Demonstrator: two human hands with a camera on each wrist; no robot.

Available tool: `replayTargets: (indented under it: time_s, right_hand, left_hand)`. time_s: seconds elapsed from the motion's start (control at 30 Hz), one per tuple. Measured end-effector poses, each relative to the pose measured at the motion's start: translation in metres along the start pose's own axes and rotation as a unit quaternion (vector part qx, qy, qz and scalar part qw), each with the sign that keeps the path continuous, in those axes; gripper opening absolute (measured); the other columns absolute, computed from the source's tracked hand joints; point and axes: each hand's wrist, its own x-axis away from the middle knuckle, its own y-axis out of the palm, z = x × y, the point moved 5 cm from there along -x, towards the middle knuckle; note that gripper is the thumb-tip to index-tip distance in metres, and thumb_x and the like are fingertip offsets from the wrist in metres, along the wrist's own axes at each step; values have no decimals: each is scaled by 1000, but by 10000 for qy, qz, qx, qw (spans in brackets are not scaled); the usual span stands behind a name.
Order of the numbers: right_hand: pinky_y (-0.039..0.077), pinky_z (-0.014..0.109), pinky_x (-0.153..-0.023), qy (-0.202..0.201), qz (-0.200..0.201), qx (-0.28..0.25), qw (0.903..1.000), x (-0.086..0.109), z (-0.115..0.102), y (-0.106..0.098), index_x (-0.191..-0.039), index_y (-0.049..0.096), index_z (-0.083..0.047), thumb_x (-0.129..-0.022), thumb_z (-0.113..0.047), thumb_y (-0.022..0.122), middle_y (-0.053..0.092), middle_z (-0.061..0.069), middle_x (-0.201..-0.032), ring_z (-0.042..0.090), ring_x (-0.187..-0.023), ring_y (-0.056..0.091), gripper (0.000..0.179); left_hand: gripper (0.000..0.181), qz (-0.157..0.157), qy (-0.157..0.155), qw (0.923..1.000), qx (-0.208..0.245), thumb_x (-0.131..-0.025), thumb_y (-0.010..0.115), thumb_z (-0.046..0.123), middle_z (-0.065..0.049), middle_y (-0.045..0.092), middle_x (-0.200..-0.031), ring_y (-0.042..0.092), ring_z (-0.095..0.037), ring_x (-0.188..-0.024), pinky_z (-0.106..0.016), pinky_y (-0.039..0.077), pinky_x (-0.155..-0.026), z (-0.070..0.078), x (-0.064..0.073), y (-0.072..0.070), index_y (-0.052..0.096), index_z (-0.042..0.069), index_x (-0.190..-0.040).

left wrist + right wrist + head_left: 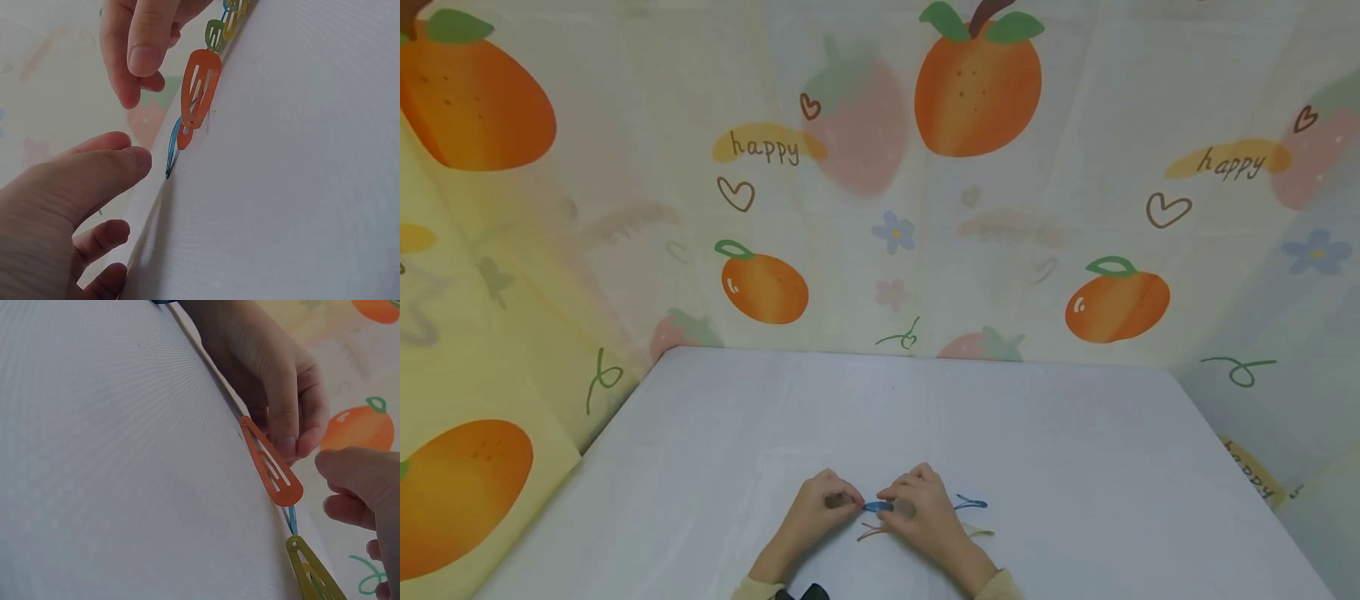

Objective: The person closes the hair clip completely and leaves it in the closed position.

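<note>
Near the front of the white table my left hand (820,504) and right hand (925,508) face each other. Between their fingertips lies a blue snap hair clip (877,506). An orange hair clip (200,87) is on my side of it and partly covers it in the left wrist view. My left thumb and fingers (140,159) are close to the blue clip's end, with nothing seen between them. A gap separates the right thumb and forefinger (347,509) in the right wrist view. Whether either hand touches the blue clip, I cannot tell.
A second blue hair clip (972,502) lies right of my right hand. A yellow hair clip (319,572) lies nearer me, and a green one (215,34) shows in the left wrist view. Behind the table (895,417) hangs a fruit-printed cloth (850,275).
</note>
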Motion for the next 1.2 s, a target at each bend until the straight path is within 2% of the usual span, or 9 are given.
replayTargets:
  time_s: [0.2,0.57,0.7,0.97,1.2]
  right_hand:
    - [32,24,-67,-124,7,-2,9999,0,-2,0,-81,70,-16,-64,-22,79,60,-15,-82,5,-76,38,20]
    - [32,24,-67,176,-288,0,9994,1,-4,0,-74,69,-18,-65,-27,78,60,-16,-77,4,-74,36,16]
    - [31,23,-66,73,-225,14,9997,1,-5,0,-73,69,-18,-64,-27,79,60,-16,-76,4,-73,36,16]
    - [30,21,-66,-86,-289,50,9995,7,-7,2,-73,69,-20,-64,-27,79,60,-19,-76,3,-72,35,15]
    - [31,22,-66,-97,-269,65,9996,7,-10,-1,-72,69,-20,-63,-25,79,59,-18,-74,4,-72,35,15]
  left_hand:
    - [14,-4,-97,9999,66,-69,74,5,15,53,-72,47,-4,-67,-24,41,-60,1,-1,-1,69,17,-72]
    - [15,142,71,9999,35,-68,74,4,16,53,-71,47,-3,-66,-24,42,-59,-1,0,-1,68,17,-71]
    - [15,151,44,9999,48,-68,74,4,16,52,-71,47,-3,-66,-23,42,-59,-2,0,0,68,17,-72]
    - [16,410,331,9986,9,-66,75,2,14,55,-71,48,-3,-65,-23,41,-58,0,3,-3,68,16,-72]
    - [16,393,266,9989,-31,-67,75,3,16,53,-71,47,-3,-65,-23,41,-58,0,1,-4,68,17,-72]
